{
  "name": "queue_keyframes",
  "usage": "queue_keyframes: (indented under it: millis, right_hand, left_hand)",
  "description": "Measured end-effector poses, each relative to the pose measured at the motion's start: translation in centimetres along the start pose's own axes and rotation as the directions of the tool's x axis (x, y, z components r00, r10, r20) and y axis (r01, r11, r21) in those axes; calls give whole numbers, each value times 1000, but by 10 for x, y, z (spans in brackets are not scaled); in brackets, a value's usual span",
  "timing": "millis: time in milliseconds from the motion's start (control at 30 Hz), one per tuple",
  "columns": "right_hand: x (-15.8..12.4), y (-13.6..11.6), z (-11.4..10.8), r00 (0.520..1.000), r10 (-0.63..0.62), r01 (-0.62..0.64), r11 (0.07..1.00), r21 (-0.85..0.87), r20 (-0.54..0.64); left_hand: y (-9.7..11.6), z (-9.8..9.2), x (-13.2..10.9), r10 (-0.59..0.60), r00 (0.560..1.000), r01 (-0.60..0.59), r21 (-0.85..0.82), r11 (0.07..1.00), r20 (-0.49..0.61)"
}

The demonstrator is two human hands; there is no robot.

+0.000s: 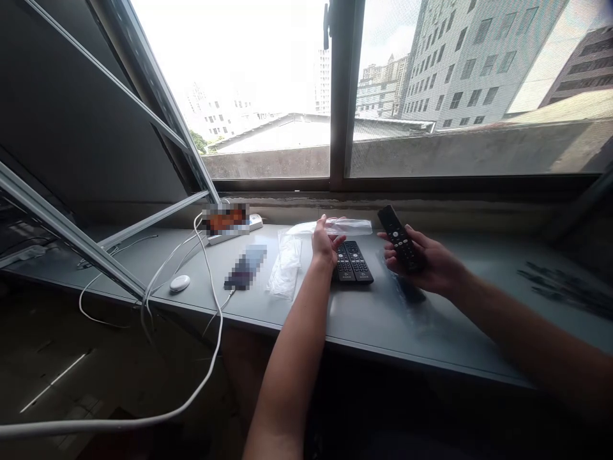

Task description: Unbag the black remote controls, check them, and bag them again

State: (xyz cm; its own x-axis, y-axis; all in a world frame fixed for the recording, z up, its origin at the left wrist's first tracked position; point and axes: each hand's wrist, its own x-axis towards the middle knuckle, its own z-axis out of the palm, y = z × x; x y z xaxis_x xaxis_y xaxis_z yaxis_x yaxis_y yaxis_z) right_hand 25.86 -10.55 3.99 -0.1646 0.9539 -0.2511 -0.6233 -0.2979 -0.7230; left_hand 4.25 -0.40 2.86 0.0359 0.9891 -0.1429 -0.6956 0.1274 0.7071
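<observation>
My left hand (327,244) reaches over the desk, its fingers closed around a clear plastic bag (352,227) that sticks out to the right. Black remote controls (355,265) lie side by side just below that hand, partly hidden by it. A black remote control (398,237) stands tilted in my right hand (433,260), buttons facing me, fingers wrapped round its lower part. Beneath the right hand, another dark item (408,291), seemingly in clear plastic, rests on the desk. A heap of clear plastic bags (286,268) lies left of my left hand.
On the grey desk (306,322) are a blurred-out phone-like item (245,268) with a cable, a white round object (180,283) and a white power strip (256,222). White cables (218,326) hang over the front edge. Dark slender items (565,287) lie right. A metal frame (158,128) stands left.
</observation>
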Motion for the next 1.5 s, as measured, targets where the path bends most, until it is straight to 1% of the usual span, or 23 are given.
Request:
queue_keyframes:
  millis: [67,133,333,400,500,600,667,800,900,967,1033,1167,1267,1400,1500]
  right_hand:
    - [-1,-1,0,999,36,-37,998,58,15]
    - [-2,-3,-2,998,53,-55,996,77,18]
    - [-1,-7,-2,999,37,-37,999,8,2]
    - [-1,-6,-1,999,38,-38,998,51,5]
    - [-1,-4,-1,998,41,-47,990,130,49]
    - [-1,-3,-3,995,36,-49,988,144,94]
    - [-2,-3,-4,995,46,-59,987,149,93]
    - [-4,-4,0,997,64,-69,990,126,49]
    - [-6,-3,8,998,60,-60,996,72,-1]
    - [-7,-3,10,999,40,-40,999,14,0]
    - [-7,-2,9,1000,12,-12,1000,-11,27]
    - [-2,-2,-2,996,-13,11,1000,28,93]
    - [1,-1,-9,994,17,-22,999,41,108]
    - [-1,-1,-4,993,67,-81,986,144,99]
    - [-4,-2,4,995,91,-98,971,220,45]
  left_hand:
    - [0,0,1,4,1000,-4,-1,1000,0]
    - [-1,0,1,9,1000,-9,3,1000,-3]
    - [0,0,1,7,1000,-7,6,1000,-11]
    - [0,0,1,7,1000,-7,5,1000,-10]
    - [0,0,0,9,1000,-9,2,1000,-10]
    - [0,0,0,-4,1000,4,-10,1000,-17]
    - [0,0,0,-8,1000,8,-12,1000,-20]
    - [-1,-1,1,11,1000,-11,11,1000,-15]
    - [-1,-2,3,20,1000,-20,21,1000,-14]
    - [-2,-3,4,26,999,-25,23,999,-24]
    - [-3,-3,4,30,999,-29,22,999,-37]
    - [-3,-3,4,32,998,-31,22,999,-53]
    - [-2,-1,3,24,998,-23,25,999,-66]
    - [0,0,1,19,997,-17,30,999,-73]
    - [0,0,1,16,997,-14,23,1000,-77]
